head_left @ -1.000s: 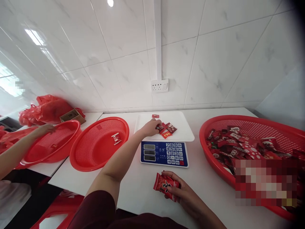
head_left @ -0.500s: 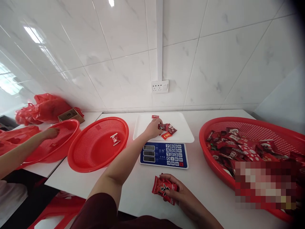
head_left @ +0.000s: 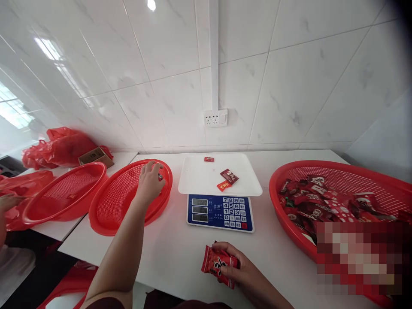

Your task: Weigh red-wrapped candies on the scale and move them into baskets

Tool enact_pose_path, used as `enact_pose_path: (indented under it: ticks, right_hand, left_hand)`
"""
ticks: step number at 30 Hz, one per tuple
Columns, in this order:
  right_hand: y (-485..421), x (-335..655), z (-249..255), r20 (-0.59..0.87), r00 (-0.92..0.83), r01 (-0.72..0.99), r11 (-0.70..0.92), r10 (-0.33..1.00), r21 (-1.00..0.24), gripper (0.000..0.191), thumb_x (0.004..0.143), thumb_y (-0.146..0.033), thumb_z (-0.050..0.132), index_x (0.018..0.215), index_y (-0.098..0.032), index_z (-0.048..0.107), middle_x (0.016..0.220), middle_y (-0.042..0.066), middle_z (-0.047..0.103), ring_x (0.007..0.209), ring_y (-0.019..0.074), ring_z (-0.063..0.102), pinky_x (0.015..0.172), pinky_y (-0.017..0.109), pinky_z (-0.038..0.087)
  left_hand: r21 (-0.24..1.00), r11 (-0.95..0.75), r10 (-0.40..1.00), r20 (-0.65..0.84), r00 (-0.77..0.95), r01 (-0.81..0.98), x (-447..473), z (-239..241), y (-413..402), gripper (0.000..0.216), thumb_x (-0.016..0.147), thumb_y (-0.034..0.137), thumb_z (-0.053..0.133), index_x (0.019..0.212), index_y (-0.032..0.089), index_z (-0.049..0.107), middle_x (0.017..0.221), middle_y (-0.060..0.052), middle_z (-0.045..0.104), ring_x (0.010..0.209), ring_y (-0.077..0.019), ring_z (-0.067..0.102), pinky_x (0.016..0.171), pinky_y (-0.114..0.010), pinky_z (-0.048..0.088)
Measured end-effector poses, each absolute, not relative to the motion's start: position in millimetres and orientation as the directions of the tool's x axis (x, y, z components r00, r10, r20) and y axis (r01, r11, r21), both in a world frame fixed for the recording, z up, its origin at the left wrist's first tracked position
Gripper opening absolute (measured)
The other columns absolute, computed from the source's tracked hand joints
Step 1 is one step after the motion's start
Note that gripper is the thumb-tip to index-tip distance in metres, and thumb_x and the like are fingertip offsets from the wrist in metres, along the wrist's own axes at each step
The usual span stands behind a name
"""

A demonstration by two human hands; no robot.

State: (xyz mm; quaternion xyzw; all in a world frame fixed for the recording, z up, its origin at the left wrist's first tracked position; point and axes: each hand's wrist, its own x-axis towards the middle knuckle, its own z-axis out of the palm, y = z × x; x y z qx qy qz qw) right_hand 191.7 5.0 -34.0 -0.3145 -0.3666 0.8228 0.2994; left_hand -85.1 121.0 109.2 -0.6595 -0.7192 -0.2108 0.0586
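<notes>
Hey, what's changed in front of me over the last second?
Your left hand moved left from the white tray to the middle red basket, taking a small packet off the tray; whether it has let go is unclear. A co-worker's hand drew back leftward from the leftmost basket. Your right hand still holds the red packet; three packets remain on the tray.

Light is bright — glare [head_left: 48, 48] streaks the tiled wall [head_left: 241, 81] at left — upper-right corner darkened.

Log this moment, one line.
left hand: over middle red basket | right hand: holding red packet | scale tray: three packets
</notes>
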Motion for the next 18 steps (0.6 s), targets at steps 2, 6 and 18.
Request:
enact_pose_path:
  ticks: [2, 6, 18]
  right_hand:
    - [4, 191, -35, -0.284, -0.659, -0.252, -0.561, 0.696, -0.789, 0.049, 0.065, -0.039, 0.075, 0.109, -0.025, 0.060, 0.116, 0.006, 0.057, 0.087, 0.0188, 0.059, 0.075, 0.032, 0.048]
    - [3, 190, -36, -0.276, -0.666, -0.240, -0.550, 0.693, -0.800, 0.050, 0.064, -0.040, 0.075, 0.110, -0.024, 0.060, 0.114, 0.006, 0.058, 0.087, 0.0191, 0.059, 0.075, 0.032, 0.047]
    - [7, 191, -35, -0.319, -0.571, -0.292, -0.549, 0.757, -0.783, 0.054, 0.057, -0.037, 0.078, 0.107, -0.023, 0.063, 0.111, 0.005, 0.060, 0.091, 0.0199, 0.059, 0.080, 0.031, 0.044]
  left_hand:
    - [0.226, -0.034, 0.962, 0.270, -0.029, 0.973, -76, 106, 126, 0.038, 0.079, 0.022, 0.054, 0.117, 0.022, 0.051, 0.141, -0.011, 0.036, 0.135, -0.0327, 0.024, 0.104, -0.053, 0.031]
    - [0.324, -0.273, 0.960, 0.144, 0.238, 0.906, -27, 93, 172, 0.038, 0.091, 0.031, 0.040, 0.126, 0.018, 0.046, 0.142, -0.011, 0.038, 0.137, -0.0234, 0.025, 0.108, -0.042, 0.027]
    - [0.317, -0.394, 0.909, -0.006, 0.417, 0.863, 59, 52, 259, 0.054, 0.090, 0.054, 0.032, 0.127, 0.017, 0.045, 0.139, -0.017, 0.039, 0.132, -0.0293, 0.031, 0.104, -0.044, 0.028]
